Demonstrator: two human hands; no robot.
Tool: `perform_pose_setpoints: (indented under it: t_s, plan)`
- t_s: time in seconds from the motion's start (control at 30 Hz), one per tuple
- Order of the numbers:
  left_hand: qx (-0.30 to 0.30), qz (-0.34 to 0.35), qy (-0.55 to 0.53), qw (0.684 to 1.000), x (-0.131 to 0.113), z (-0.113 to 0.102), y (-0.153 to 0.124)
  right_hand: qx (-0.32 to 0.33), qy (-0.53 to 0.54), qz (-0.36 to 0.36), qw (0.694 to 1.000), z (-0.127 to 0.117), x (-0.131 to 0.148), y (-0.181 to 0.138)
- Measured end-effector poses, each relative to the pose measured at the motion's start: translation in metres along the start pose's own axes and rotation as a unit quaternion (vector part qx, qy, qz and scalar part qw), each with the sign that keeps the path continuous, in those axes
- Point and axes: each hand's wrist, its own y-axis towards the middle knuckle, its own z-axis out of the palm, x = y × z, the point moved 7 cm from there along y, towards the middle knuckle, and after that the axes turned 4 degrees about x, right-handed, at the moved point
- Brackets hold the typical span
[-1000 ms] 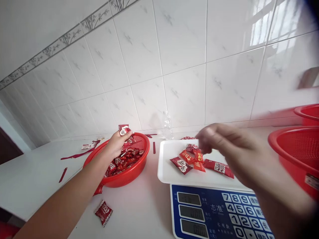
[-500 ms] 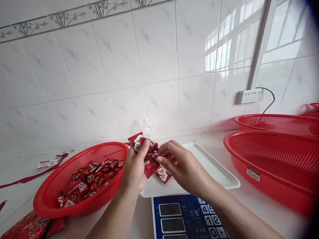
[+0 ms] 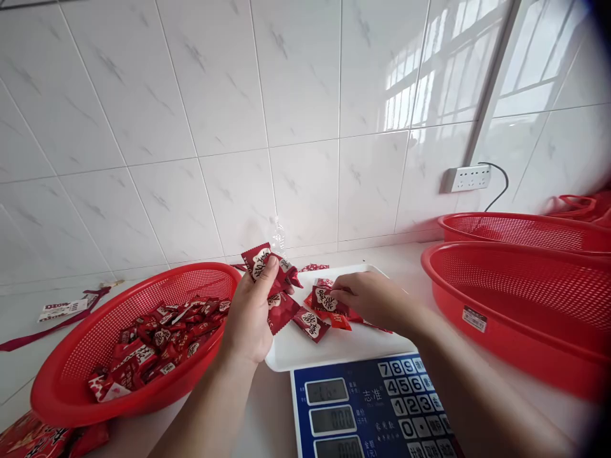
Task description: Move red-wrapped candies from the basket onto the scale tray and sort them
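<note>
My left hand (image 3: pixel 252 305) is closed around several dark red snack packets (image 3: pixel 281 310) with cream labels, thumb on top, held over the left side of a white weighing tray (image 3: pixel 286 356). My right hand (image 3: pixel 370 298) is over the middle of the tray, its thumb and fingertips pinched on the edge of another red packet (image 3: pixel 324 301). More red packets (image 3: pixel 310 324) lie on the tray around it. In front, the blue panel of a digital scale (image 3: pixel 372 407) shows its keys and displays.
At left stands a red mesh basket (image 3: pixel 45 381) of small red packets, with a larger red bag (image 3: pixel 33 439) beside it. Two red baskets (image 3: pixel 520 318) stand at right. By the tiled wall are a clear plastic bottle (image 3: pixel 279 235) and a socket strip (image 3: pixel 468 179).
My right hand has moved right and away from the packets in my left hand, down to those on the tray. The view has tilted down slightly, and the scale displays now show digits.
</note>
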Motion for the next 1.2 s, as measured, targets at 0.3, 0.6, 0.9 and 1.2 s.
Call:
perform_pose_setpoints:
  t_s: [0.3, 0.6, 0.9, 1.2]
  plan:
    - [0.070, 0.103, 0.190, 0.974, -0.004, 0.012, -0.013, -0.135, 0.173, -0.199, 0.955, -0.027, 0.048, -0.026]
    - [0.094, 0.201, 0.312, 0.924, -0.021, 0.029, -0.038, -0.298, 0.092, -0.387, 0.868, -0.041, 0.075, -0.059]
    - [0.120, 0.261, 0.320, 0.903, -0.032, 0.036, -0.048, -0.348, 0.078, -0.414, 0.838, -0.045, 0.079, -0.072]
    - [0.136, 0.309, 0.287, 0.897, -0.033, 0.036, -0.062, -0.353, 0.094, -0.442, 0.819, -0.048, 0.084, -0.080]
